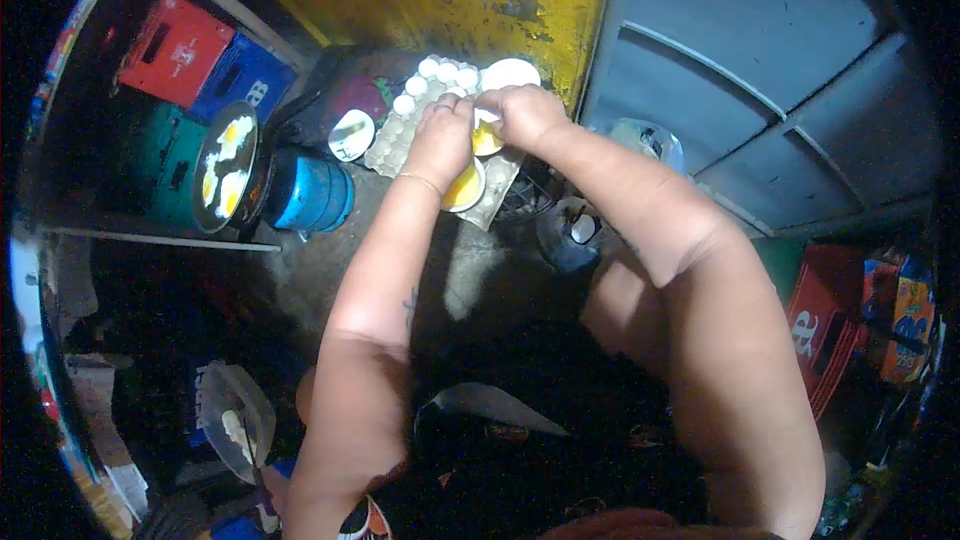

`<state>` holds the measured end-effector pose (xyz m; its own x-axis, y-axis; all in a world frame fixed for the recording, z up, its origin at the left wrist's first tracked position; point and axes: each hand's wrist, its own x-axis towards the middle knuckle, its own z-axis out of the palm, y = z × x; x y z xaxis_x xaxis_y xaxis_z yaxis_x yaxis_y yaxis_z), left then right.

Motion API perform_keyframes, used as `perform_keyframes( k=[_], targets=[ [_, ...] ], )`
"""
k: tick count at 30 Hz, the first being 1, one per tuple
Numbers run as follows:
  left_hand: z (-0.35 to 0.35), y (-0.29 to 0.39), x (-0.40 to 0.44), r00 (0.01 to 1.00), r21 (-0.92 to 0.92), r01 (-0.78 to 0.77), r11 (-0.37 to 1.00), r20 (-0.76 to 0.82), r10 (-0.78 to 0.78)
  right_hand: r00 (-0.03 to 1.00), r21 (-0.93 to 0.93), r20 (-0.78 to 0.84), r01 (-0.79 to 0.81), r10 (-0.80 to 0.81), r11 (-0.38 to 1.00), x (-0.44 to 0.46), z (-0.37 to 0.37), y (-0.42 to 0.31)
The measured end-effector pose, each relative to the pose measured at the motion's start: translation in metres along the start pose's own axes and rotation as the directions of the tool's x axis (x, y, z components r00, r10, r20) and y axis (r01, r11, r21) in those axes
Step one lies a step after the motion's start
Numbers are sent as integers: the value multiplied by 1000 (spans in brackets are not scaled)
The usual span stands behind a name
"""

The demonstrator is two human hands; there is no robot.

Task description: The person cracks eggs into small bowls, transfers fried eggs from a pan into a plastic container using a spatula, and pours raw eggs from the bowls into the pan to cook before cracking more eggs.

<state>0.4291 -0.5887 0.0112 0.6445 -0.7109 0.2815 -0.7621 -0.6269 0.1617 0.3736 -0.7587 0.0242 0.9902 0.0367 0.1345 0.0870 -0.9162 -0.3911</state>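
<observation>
I see two hands close together over the gray egg tray (397, 130). The left hand (448, 137) and the right hand (524, 116) have bent fingers, and their tips pinch a bit of white egg shell (486, 115) between them. The shell is right above some yellow egg (487, 137). I can't tell which way the shell points or where its long side runs, because the fingers hide most of it.

A white bowl (479, 201) with more yellow egg in it is just below, on the near part of the tray. The tray lies flat on a slant, its near end toward the person. White eggs (448, 71) sit in its far part.

Fried eggs are in the round pan (200, 195) on the left, near a blue tank (312, 195).

The red crate (176, 48) has small white words, too tiny to read. The blue crate (243, 80) and the other red crate (822, 320) have big white letters, but I can't read a name. The orange box (912, 325) has blurry writing.
</observation>
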Motion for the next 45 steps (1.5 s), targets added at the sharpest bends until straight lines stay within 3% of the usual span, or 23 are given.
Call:
perform_keyframes(
  k=[11,13,16,19,22,26,29,30,31,33,34,36,37,38,40,41,43,45],
  targets=[
    [-41,15,-5,987,95,-13,995,-160,29,993,108,-34,-105,109,989,-1,-10,4],
    [-47,23,-5,965,104,0,995,-260,27,992,131,-47,-108,115,986,-2,-11,5],
    [-56,33,-7,961,86,3,996,-276,21,988,209,-61,-128,143,969,-5,-18,8],
    [-63,41,-4,968,78,34,996,-250,-13,993,412,-73,-51,89,910,-1,-23,29],
    [-65,45,4,921,48,6,999,-389,13,996,563,29,-86,85,822,-3,-42,46],
    [-29,28,5,997,205,62,977,-53,-53,996,671,51,-87,71,736,-19,-70,60],
    [-25,23,6,946,40,83,996,-319,-66,991,675,55,-127,122,726,-33,-100,65],
    [-31,34,5,916,86,101,991,-397,-59,983,671,75,-172,165,721,-43,-107,64],
    [-28,37,2,961,92,101,991,-266,-74,979,751,120,-197,163,630,-45,-105,75],
    [-28,33,-1,994,111,109,988,-12,-109,966,765,157,-251,207,593,-56,-117,77],
    [-19,22,1,983,40,166,985,-91,-162,965,769,165,-255,203,586,-60,-124,78],
    [-32,31,5,895,-348,389,853,-77,-440,960,783,192,-276,205,557,-73,-129,85],
    [-36,33,4,825,-520,472,712,-25,-565,950,738,261,-310,171,599,-78,-129,94],
    [-24,28,5,817,-686,409,601,-17,-576,934,687,330,-336,136,644,-80,-130,107],
    [-40,71,3,877,-808,296,510,18,-480,861,551,504,-385,73,740,-91,-140,121],
    [-42,96,3,903,-859,241,452,28,-428,771,520,637,-425,-5,741,-88,-125,143],
    [-19,125,6,932,-817,319,480,180,-314,557,252,821,-546,122,799,-99,-128,136],
    [-12,159,4,966,-700,258,666,201,-162,557,120,797,-526,235,842,-111,-122,119]
  ],
)
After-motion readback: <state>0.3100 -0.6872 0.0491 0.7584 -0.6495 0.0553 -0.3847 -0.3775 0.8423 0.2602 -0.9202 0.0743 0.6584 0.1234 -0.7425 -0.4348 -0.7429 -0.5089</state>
